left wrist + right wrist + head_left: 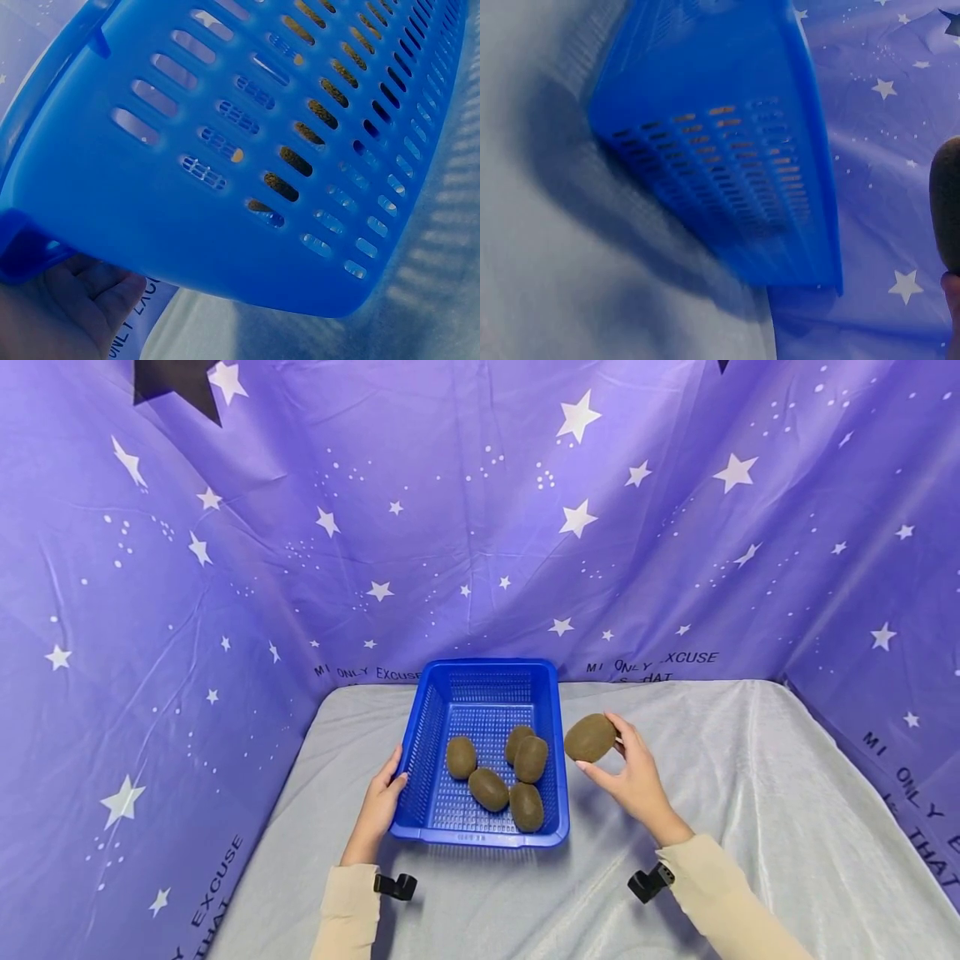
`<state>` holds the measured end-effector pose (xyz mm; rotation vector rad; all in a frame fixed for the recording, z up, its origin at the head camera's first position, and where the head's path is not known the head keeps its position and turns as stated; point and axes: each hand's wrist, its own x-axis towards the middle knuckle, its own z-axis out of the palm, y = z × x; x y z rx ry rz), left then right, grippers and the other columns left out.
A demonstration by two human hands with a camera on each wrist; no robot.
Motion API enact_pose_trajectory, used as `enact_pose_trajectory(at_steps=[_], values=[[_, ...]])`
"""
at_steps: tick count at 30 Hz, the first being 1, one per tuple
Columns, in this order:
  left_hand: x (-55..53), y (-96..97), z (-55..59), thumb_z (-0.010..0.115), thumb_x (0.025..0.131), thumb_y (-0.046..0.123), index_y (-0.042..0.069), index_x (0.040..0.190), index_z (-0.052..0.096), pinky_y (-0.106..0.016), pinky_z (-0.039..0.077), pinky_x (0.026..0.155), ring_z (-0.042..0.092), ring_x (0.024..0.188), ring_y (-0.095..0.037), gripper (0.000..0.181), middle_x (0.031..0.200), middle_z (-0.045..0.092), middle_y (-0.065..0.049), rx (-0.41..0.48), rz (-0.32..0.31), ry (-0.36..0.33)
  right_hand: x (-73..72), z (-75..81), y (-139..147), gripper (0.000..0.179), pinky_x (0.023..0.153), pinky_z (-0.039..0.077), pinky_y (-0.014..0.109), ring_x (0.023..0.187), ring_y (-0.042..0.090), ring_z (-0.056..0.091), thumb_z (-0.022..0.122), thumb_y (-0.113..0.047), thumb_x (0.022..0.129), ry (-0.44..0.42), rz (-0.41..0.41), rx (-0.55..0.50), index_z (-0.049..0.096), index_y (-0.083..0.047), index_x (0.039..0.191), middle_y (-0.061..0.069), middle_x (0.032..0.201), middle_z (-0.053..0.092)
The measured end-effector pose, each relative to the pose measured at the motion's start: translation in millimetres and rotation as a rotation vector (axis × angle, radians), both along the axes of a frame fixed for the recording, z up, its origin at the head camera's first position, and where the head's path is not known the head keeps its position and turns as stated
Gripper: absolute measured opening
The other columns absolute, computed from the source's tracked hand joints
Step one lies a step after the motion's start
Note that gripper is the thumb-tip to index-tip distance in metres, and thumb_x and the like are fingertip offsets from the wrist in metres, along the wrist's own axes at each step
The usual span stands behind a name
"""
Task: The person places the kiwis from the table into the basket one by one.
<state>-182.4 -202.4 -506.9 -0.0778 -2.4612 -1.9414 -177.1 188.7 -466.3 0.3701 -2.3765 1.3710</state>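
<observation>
My right hand (636,778) pinches a brown kiwi (590,738) between thumb and fingers, just off the right rim of a blue plastic basket (480,837). Part of that kiwi (946,206) shows at the right edge of the right wrist view, with a fingertip against it. On the basket's left side, my left hand (378,802) grips the rim, thumb on top. Its curled fingers (112,296) tuck below the rim in the left wrist view. Several more kiwis lie on the basket floor, among them one at the left (461,757) and one near the front right corner (527,807).
The basket stands on a table covered with a light grey cloth (750,802). Behind it and along both sides hangs a purple curtain (480,527) with white stars. Each wrist wears a small black camera, one on the left (396,886) and one on the right (649,882).
</observation>
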Motion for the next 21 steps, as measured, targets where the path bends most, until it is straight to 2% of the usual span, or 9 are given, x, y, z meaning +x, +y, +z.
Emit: enact_pose_trajectory(at_steps=[1,4,21], values=[[-0.4,-0.3,-1.9,0.039,0.097,0.001,-0.002,0.148,0.021,-0.049,0.010,0.115,0.012,0.143,-0.035,0.054,0.154,0.017,-0.020,-0.003,0.003,0.005,0.1,1.1,-1.8,0.084,0.098,0.042,0.047,0.121,0.033,0.045,0.081,-0.011,0.072,-0.003,0.010,-0.003,0.035,-0.001,0.142,0.021,0.135,0.044],[-0.9,-0.7,-5.0,0.039,0.097,0.002,-0.003,0.147,0.021,-0.050,0.010,0.115,0.013,0.142,-0.035,0.054,0.154,0.018,-0.020,-0.003,0.010,0.020,-0.1,2.8,-6.6,0.084,0.097,0.041,0.051,0.122,0.035,0.045,0.081,-0.012,0.072,-0.004,0.033,-0.005,0.036,0.000,0.141,0.021,0.136,0.044],[-0.4,0.5,-3.1,0.039,0.098,0.002,-0.002,0.148,0.021,-0.046,0.010,0.116,0.013,0.143,-0.031,0.053,0.155,0.018,-0.017,-0.012,0.008,0.021,-1.6,6.7,-34.7,0.083,0.100,0.042,0.046,0.126,0.029,0.044,0.082,-0.018,0.073,-0.023,0.134,-0.005,0.038,-0.006,0.142,0.015,0.139,0.045]])
